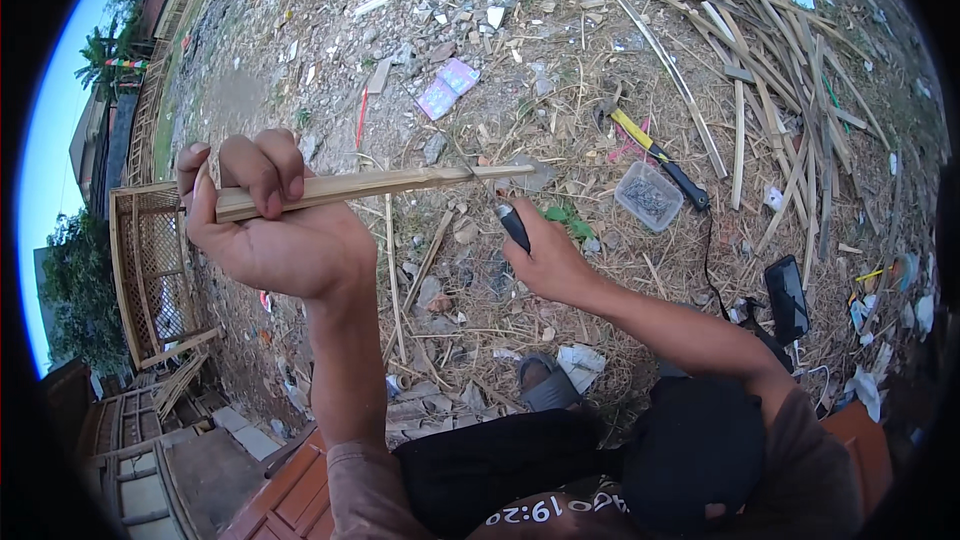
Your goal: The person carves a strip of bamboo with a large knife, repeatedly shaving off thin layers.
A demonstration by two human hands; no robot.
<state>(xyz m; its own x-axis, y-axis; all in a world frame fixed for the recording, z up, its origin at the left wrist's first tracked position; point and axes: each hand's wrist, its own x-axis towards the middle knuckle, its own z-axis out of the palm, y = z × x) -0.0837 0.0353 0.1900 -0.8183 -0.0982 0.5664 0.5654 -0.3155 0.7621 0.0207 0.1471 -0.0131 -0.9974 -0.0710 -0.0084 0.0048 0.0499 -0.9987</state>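
Observation:
My left hand point(300, 250) is raised at the left with its fingers curled round the thick end of a pale bamboo stick point(375, 185). The stick points right, nearly level, and narrows toward its far end, with a notch-like dip partway along. In my right hand point(553, 255) is the black handle of a knife point(514, 228). Its thin blade reaches up to the narrow part of the stick and seems to touch it; the exact contact is too small to make out.
Right of my hands lie a yellow-and-black hammer point(655, 150) and a clear plastic tub of nails point(650, 197). A pile of bamboo strips point(790, 90) spreads at upper right, with a black phone point(787, 298) nearer me. A lattice panel point(155, 280) stands left. Rubble and litter strew the ground.

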